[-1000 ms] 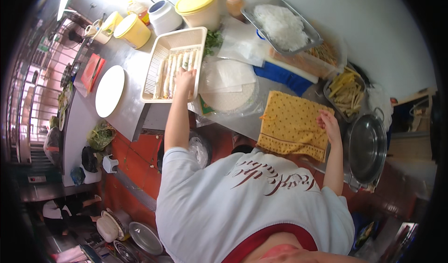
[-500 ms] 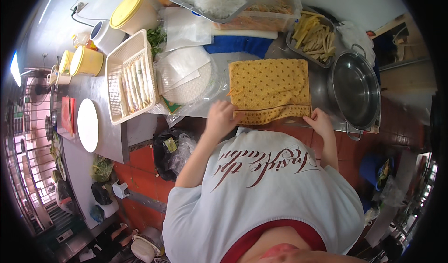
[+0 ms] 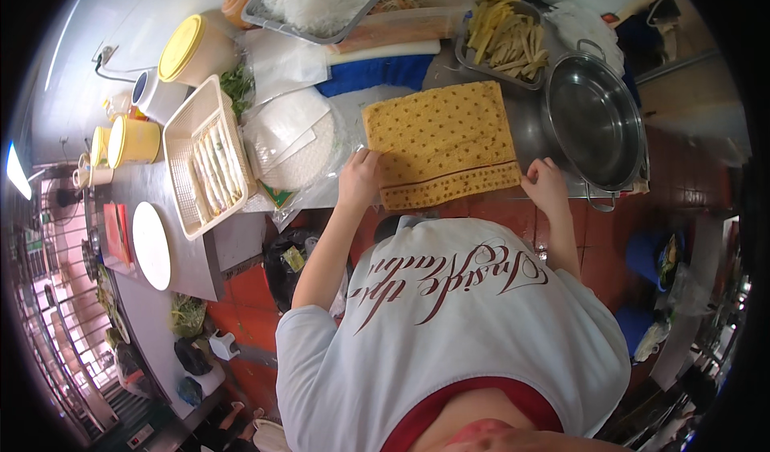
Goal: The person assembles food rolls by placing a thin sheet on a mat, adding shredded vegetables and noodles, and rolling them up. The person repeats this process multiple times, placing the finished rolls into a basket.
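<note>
A yellow towel [image 3: 441, 135] with small dark dots and a striped border is spread on the metal counter, its near edge reaching over the counter's front. My left hand [image 3: 360, 178] is closed on the towel's left edge, fingertips on the cloth. At the near right corner, the bent fingers of my right hand [image 3: 547, 186] pinch the towel's edge. To the left of the towel lies a stack of round white rice paper sheets [image 3: 293, 151] on clear plastic.
A beige basket [image 3: 175, 170] holds several white rolls. Behind stand a tray of white noodles [image 3: 317, 3], a blue cloth [image 3: 377, 75] and a tray of yellow strips [image 3: 505, 39]. A large metal pot [image 3: 589, 123] is on the right. At the left are a white plate [image 3: 152, 245] and yellow-lidded tubs [image 3: 132, 141].
The towel's near part has been pulled flat and its folds smoothed. My left hand has moved up along the left edge; my right hand stays by the near right corner. The view has shifted slightly.
</note>
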A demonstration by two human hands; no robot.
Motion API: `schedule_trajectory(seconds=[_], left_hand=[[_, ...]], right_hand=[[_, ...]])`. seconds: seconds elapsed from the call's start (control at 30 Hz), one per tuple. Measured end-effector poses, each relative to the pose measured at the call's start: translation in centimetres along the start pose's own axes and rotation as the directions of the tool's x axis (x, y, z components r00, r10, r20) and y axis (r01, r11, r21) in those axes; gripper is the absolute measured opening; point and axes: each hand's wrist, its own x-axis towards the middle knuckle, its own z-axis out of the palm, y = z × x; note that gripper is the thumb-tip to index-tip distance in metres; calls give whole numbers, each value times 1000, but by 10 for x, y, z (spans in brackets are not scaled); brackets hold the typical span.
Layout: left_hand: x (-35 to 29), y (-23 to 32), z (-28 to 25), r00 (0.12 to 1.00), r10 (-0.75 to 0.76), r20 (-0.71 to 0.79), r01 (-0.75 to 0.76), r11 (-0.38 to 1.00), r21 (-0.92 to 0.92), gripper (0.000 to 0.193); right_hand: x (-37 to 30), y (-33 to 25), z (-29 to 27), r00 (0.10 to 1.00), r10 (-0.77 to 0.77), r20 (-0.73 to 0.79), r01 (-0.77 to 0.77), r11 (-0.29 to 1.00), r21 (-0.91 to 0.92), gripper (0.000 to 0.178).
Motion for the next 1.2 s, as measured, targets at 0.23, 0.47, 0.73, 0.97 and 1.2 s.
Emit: schedule_trajectory(seconds=[0.23, 0.47, 0.73, 0.97, 1.2], left_hand=[[53, 38, -39, 986, 141, -86, -155, 969, -193, 13], [261, 68, -85, 761, 448, -469, -421, 891, 169, 17], [169, 50, -87, 826, 206, -525, -337, 926, -168, 9], [3, -58, -67, 987, -64, -146, 80, 991, 112, 14], [-32, -62, -76, 989, -69, -134, 95, 976, 198, 18]], right_hand=[[11, -38, 40, 950, -206, -233, 239, 963, 126, 17], [26, -41, 42, 975, -182, 125, 177, 983, 53, 11], [100, -111, -31, 976, -175, -128, 215, 692, 689, 9], [223, -164, -21, 748, -359, -558, 483, 872, 86, 25], [147, -173, 18, 900, -435, 38, 300, 678, 671, 20]])
